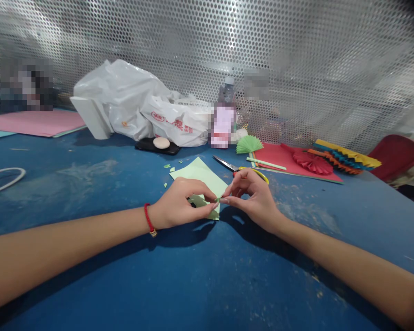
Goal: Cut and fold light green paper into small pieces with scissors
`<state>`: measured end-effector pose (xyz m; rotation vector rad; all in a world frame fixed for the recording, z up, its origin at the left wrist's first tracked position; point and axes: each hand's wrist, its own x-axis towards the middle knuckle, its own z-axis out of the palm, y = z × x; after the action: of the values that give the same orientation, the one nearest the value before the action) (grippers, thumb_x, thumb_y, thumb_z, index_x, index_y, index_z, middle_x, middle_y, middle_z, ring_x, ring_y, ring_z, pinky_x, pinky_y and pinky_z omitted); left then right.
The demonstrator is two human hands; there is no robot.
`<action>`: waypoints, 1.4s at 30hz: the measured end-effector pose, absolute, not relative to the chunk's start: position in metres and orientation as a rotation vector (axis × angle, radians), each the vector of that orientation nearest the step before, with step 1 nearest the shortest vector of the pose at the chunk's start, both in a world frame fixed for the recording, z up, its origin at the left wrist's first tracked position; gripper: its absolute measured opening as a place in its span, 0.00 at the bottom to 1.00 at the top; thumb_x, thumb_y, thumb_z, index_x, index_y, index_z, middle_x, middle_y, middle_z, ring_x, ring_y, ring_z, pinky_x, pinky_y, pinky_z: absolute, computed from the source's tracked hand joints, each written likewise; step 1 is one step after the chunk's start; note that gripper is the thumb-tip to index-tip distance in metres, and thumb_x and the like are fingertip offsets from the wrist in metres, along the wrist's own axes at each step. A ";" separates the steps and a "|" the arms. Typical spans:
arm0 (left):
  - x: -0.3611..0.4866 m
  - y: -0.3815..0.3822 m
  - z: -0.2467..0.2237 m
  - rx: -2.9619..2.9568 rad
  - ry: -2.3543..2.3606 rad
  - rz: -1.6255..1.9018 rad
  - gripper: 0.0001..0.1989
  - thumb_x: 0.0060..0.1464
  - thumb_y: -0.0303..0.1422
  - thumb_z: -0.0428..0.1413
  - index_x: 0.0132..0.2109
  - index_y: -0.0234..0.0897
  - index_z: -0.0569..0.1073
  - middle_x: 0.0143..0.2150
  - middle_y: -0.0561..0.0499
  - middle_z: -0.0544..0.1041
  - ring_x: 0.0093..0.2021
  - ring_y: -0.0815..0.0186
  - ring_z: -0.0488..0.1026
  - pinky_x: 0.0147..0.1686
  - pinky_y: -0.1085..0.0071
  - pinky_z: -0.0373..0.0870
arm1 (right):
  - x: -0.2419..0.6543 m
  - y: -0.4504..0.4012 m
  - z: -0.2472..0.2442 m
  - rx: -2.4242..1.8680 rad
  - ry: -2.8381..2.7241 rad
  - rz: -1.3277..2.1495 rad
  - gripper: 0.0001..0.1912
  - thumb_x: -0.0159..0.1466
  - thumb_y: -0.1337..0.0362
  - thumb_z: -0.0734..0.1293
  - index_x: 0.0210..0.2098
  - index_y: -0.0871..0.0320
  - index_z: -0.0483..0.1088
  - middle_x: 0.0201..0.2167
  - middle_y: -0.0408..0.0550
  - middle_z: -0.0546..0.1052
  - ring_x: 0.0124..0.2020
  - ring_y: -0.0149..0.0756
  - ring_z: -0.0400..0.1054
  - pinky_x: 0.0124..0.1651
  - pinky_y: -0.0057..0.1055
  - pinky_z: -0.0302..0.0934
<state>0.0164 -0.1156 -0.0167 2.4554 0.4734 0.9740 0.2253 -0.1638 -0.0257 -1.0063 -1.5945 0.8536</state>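
Both hands meet over a light green sheet of paper on the blue table. My left hand, with a red cord bracelet at its wrist, pinches a small scrap of green paper between thumb and fingertips. From the other side my right hand pinches the same scrap, fingertips almost touching those of the left. Its exact shape is mostly hidden by the fingers. Several tiny green paper bits lie left of the sheet. Behind my right hand rest scissors with yellow handles, blades pointing left.
White plastic bags, a bottle and a propped phone line the perforated metal panel. A black phone lies before the bags. Right are a green paper fan, red paper and folded paper strips; left, pink sheets and a white cable.
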 end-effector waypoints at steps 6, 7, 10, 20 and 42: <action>0.016 -0.113 -0.017 2.448 0.458 0.953 0.05 0.55 0.29 0.58 0.35 0.34 0.80 0.31 0.50 0.82 0.30 0.69 0.77 0.32 0.75 0.70 | 0.226 -0.161 -0.026 -0.999 -1.534 0.961 0.25 0.52 0.60 0.78 0.35 0.54 0.58 0.27 0.41 0.79 0.25 0.29 0.71 0.28 0.28 0.62; 0.016 -0.113 -0.016 2.438 0.454 0.937 0.06 0.56 0.30 0.58 0.35 0.34 0.80 0.31 0.50 0.82 0.30 0.69 0.77 0.32 0.76 0.70 | 0.226 -0.160 -0.026 -1.001 -1.526 0.985 0.25 0.51 0.60 0.78 0.35 0.54 0.58 0.27 0.41 0.79 0.25 0.30 0.71 0.28 0.28 0.62; 0.015 -0.111 -0.014 2.385 0.442 0.881 0.07 0.58 0.30 0.57 0.36 0.34 0.80 0.31 0.49 0.82 0.31 0.69 0.77 0.32 0.76 0.71 | 0.227 -0.158 -0.027 -0.976 -1.488 1.080 0.27 0.50 0.60 0.78 0.35 0.54 0.56 0.26 0.40 0.78 0.26 0.31 0.73 0.29 0.29 0.65; 0.016 -0.111 -0.013 2.263 0.539 0.784 0.08 0.57 0.32 0.58 0.36 0.33 0.80 0.33 0.49 0.82 0.33 0.68 0.78 0.36 0.76 0.71 | 0.228 -0.157 -0.028 -0.897 -1.363 1.231 0.27 0.50 0.64 0.78 0.32 0.53 0.53 0.27 0.40 0.79 0.28 0.30 0.74 0.36 0.30 0.68; 0.018 -0.108 -0.014 2.193 0.587 0.769 0.07 0.54 0.31 0.61 0.30 0.33 0.79 0.28 0.51 0.82 0.29 0.69 0.76 0.31 0.78 0.69 | 0.222 -0.163 -0.028 -0.978 -1.420 1.102 0.27 0.52 0.65 0.77 0.32 0.53 0.52 0.27 0.42 0.80 0.26 0.31 0.71 0.28 0.30 0.59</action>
<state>0.0184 -0.1082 -0.0139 2.1930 0.5870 0.7694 0.2216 -0.1635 -0.0279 -0.9778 -1.4201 1.1023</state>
